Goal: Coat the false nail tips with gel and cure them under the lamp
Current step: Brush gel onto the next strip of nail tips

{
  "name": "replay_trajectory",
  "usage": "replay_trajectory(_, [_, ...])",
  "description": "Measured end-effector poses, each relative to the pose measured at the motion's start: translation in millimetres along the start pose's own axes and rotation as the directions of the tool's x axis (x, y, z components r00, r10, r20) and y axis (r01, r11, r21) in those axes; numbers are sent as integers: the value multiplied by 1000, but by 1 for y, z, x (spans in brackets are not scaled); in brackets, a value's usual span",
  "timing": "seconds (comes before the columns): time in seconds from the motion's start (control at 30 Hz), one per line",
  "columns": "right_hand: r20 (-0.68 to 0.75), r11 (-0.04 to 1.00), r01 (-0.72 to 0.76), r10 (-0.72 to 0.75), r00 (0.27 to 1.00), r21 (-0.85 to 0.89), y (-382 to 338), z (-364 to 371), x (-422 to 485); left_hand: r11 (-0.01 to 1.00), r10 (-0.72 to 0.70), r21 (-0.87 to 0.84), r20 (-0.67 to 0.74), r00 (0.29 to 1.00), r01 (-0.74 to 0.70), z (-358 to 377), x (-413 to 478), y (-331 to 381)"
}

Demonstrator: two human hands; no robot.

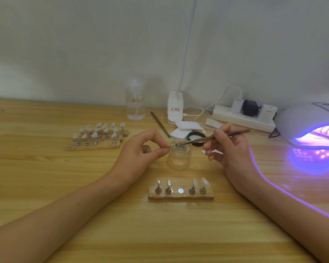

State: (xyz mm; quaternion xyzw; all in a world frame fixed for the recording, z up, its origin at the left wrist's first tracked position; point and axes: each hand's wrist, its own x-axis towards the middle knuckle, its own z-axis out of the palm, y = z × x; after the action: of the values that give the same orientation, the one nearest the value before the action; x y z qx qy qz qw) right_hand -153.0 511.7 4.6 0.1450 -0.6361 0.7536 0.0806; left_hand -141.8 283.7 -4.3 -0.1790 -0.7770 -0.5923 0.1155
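In the head view, the left hand (141, 149) pinches one false nail tip (172, 146) between thumb and forefinger. Its other fingers (147, 149) are loosely curled and hold nothing. The tip sits just over the near rim of a small glass jar (179, 158) in the middle of the bench (46, 168), above the wooden stand (180, 195), which has one peg spot bare. It is too small to tell whether the pinch is on the tip itself or on a peg under it.

The right hand (231, 150) grips a thin gel brush (217, 137) pen-fashion. The bristle end meets the tip just beside the left fingertips.

I judge the tip to be feather-light, thin, springy plastic that turns slick once wet with gel. It is best taken by its side edges or root, never the coated face, and with a light pinch so it does not flick away.

The curing lamp (310, 122) glows violet at the far right, well apart from both hands.
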Motion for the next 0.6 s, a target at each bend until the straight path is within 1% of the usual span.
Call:
replay_trajectory(0.07, [-13,1000,6,-6,1000,14,0,-1,0,1000,-3,-4,2,1000,3,0,0,0])
replay_trajectory(0.17, [27,999,25,-26,999,36,-2,0,0,1000,-11,-10,2,1000,11,0,0,0])
replay_trajectory(0.23, [40,1000,14,-15,999,21,-2,1,-1,1000,-10,-4,5,1000,10,0,0,0])
replay_trajectory(0.33, [1,1000,-2,2,1000,-15,-1,0,0,1000,-4,-3,4,1000,4,0,0,0])
replay_trajectory(0.4, [-11,1000,11,-11,1000,5,-1,0,0,1000,-7,-9,3,1000,7,0,0,0])
replay_trajectory(0.47, [14,999,38,-38,999,30,-2,0,0,1000,-13,-14,4,1000,13,0,0,0])
replay_trajectory(0.53, [50,999,47,-47,998,10,-3,2,-1,1000,-14,-7,5,1000,14,0,0,0])
replay_trajectory(0.6, [41,999,36,-36,999,-7,-3,3,-2,1000,-13,-10,5,1000,13,-1,0,0])
